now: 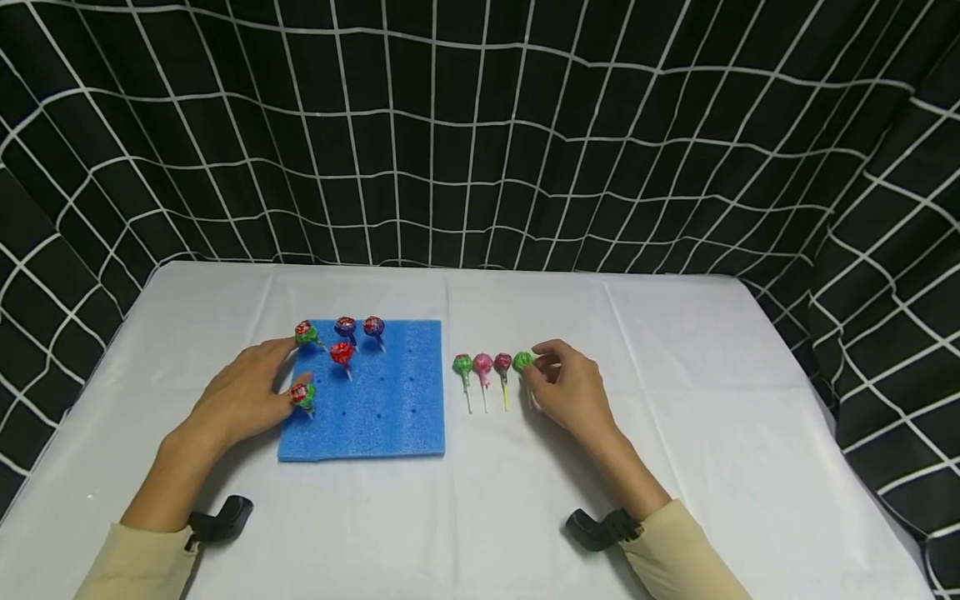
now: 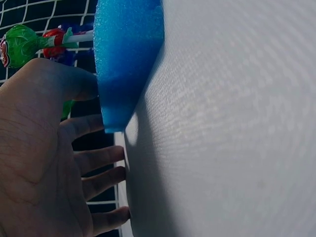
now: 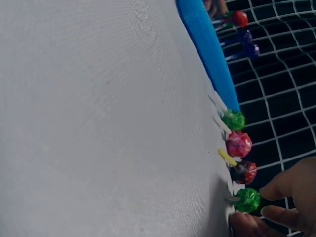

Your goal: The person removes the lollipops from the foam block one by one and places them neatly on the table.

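Note:
A blue foam board (image 1: 405, 433) lies left of centre, with several wrapped lollipops stuck upright in its small holes. My left hand (image 1: 243, 396) rests at the board's left edge, fingers spread and relaxed. Its thumb lies by a green-and-red lollipop (image 1: 302, 395), and its fingertips reach another green-and-red lollipop (image 1: 305, 333) at the far corner. To the right of the board, a row of lollipops lies on the table. My right hand (image 1: 572, 387) pinches the rightmost one, a green lollipop (image 3: 247, 200), by its wrapped head; its stick is partly hidden by the fingers.
Beside the right hand lie a green lollipop (image 1: 462, 364), a pink lollipop (image 1: 483, 364) and a dark red lollipop (image 1: 503, 362) with a yellow stick. A red lollipop (image 1: 342, 353) and two purple ones stand in the board. White cloth (image 1: 525, 517) covers the table; a black grid curtain (image 1: 480, 150) hangs behind.

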### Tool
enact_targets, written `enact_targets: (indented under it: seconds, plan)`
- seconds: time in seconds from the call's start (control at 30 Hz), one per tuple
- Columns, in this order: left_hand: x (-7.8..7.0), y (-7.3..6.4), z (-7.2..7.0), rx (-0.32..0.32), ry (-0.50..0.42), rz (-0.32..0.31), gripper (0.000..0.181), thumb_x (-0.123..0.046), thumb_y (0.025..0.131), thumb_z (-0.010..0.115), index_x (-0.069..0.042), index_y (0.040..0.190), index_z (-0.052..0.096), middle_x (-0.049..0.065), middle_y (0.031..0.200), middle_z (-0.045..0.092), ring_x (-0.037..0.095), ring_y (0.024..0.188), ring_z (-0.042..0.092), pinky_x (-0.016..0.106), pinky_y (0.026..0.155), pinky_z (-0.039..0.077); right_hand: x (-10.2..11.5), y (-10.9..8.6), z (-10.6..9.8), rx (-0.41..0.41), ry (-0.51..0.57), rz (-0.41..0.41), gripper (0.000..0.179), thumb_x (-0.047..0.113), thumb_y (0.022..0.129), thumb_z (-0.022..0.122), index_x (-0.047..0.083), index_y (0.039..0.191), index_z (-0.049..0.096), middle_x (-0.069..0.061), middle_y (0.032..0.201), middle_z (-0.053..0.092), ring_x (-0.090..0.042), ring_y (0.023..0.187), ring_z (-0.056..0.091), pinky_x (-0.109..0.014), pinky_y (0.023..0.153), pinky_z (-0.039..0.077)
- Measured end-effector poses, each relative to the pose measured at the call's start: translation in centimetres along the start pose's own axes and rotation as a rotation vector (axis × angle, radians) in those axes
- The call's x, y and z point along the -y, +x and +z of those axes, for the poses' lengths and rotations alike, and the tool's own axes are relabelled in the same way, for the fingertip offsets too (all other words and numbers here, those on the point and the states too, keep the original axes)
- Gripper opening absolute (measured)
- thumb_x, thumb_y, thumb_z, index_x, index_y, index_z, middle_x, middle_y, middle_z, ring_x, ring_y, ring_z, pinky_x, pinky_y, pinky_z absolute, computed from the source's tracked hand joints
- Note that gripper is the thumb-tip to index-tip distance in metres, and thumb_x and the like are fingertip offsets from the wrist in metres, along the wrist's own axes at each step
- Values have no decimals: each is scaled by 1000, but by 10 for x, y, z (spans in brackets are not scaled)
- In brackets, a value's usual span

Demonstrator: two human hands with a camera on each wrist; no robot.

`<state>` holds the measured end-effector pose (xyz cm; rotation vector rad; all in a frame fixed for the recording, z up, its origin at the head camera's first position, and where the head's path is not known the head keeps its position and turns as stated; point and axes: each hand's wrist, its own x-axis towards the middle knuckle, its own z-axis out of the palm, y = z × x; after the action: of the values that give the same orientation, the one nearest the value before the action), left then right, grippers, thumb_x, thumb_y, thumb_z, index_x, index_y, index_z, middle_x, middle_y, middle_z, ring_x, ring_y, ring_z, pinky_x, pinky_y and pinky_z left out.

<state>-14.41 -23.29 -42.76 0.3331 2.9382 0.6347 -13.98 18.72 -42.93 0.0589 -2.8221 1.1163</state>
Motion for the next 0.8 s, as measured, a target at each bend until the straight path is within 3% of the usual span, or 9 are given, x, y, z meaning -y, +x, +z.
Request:
enact_targets:
  seconds: [0.13,0.3,0.5,0.63,0.8]
  plan:
    - [2,0,1,4,-1,-2,69,-35,103,60,3,158,42,31,161,45,55,150,39,73,122,33,4,0,3,-39,22,-64,32,8,95,65,-3,125,70,-22,115,74,-33,97,75,-45,84,61]
    - [1,-1,0,-3,2,0,68,-35,104,59,2,158,43,31,161,45,54,150,39,72,122,33,16,0,12,-67,54,-165,31,6,94,67,-2,124,71,-23,123,69,-40,114,69,-54,98,57]
    - [-1,-1,0,-1,6,6,67,-36,105,58,2,158,43,30,161,46,54,150,40,71,123,33,33,-2,28,-67,111,-246,29,6,94,70,0,122,71,-22,122,68,-38,106,69,-50,94,56]
    - [0,-2,1,10,7,-3,67,-36,105,58,1,158,43,30,162,45,54,151,39,71,123,33,46,1,38,-34,145,-242,29,6,96,69,0,124,71,-23,121,68,-37,94,67,-43,81,55]
    - [1,-1,-1,25,17,-24,69,-38,105,58,0,160,41,31,162,43,54,152,37,73,123,31,62,12,48,6,231,-236,30,6,97,68,1,127,69,-25,124,66,-40,106,70,-46,84,61]
